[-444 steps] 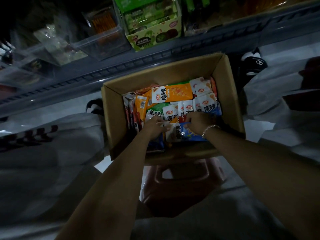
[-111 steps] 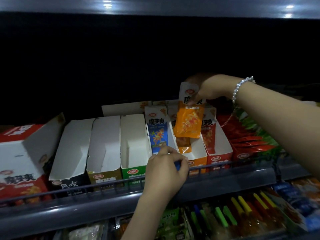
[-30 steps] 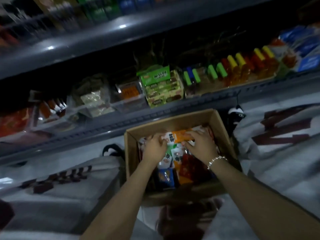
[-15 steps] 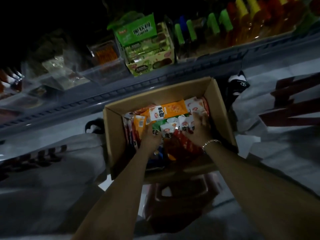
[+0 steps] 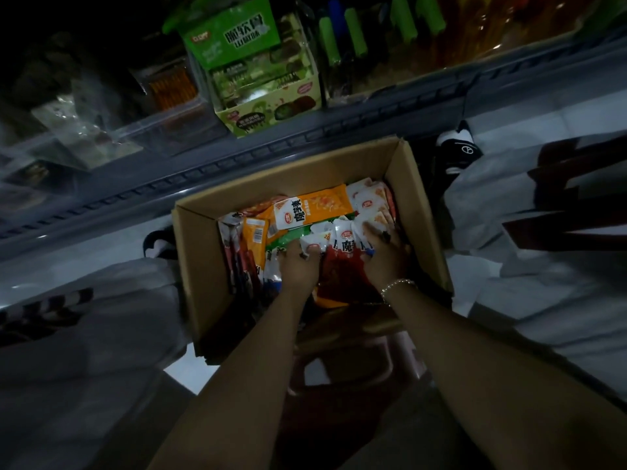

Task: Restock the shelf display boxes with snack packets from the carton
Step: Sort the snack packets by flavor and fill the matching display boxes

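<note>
Item: snack packets (image 5: 314,212), mixed orange, red, green and white, lying loose in an open cardboard carton (image 5: 203,262). The carton sits on a reddish stool (image 5: 342,378), just in front of the lower shelf rail (image 5: 237,157).

Step in hand, by my reading: gathering a batch from the carton for the display boxes, which are out of sight here.

Left hand (image 5: 298,266): fingers curled down onto white-topped packets at the centre of the pile, apparently gripping them.

Right hand (image 5: 385,254), beaded bracelet (image 5: 397,286) at the wrist: fingers bent over the red packets (image 5: 342,269) and the white ones beside them, bunching them toward the left hand.

Next move likely calls for: closing both hands on one flavour, lifting clear of the carton walls, then rising to the shelf.

Beyond: a green display box (image 5: 264,72) on the lower shelf.
</note>
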A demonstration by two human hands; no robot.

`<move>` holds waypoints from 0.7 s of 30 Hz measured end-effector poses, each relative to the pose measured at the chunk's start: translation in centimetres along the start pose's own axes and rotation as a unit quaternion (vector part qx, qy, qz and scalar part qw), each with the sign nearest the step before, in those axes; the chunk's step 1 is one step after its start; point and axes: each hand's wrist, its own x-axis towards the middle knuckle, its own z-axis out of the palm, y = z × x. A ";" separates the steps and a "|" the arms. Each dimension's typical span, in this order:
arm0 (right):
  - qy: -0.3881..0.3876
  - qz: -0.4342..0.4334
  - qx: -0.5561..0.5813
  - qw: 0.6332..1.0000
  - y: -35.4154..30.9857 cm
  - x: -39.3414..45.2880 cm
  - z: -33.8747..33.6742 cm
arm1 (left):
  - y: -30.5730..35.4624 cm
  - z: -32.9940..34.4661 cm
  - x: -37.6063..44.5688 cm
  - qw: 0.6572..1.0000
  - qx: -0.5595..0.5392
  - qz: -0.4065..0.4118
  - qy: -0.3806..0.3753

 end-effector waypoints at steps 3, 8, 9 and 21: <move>0.008 -0.008 0.038 0.999 0.2 0.3 -0.2 | 0.0 0.3 0.5 0.999 -0.054 -0.006 0.008; 0.001 -0.027 0.061 0.998 -0.3 0.1 0.2 | 1.3 0.0 -0.3 0.997 -0.078 -0.014 -0.004; -0.004 -0.025 0.062 0.998 -0.4 0.1 0.2 | 1.3 0.1 -0.2 0.996 -0.091 -0.020 -0.006; -0.040 -0.005 0.042 0.998 0.1 -0.1 0.2 | 2.0 -0.1 -0.1 0.969 -0.200 -0.104 -0.102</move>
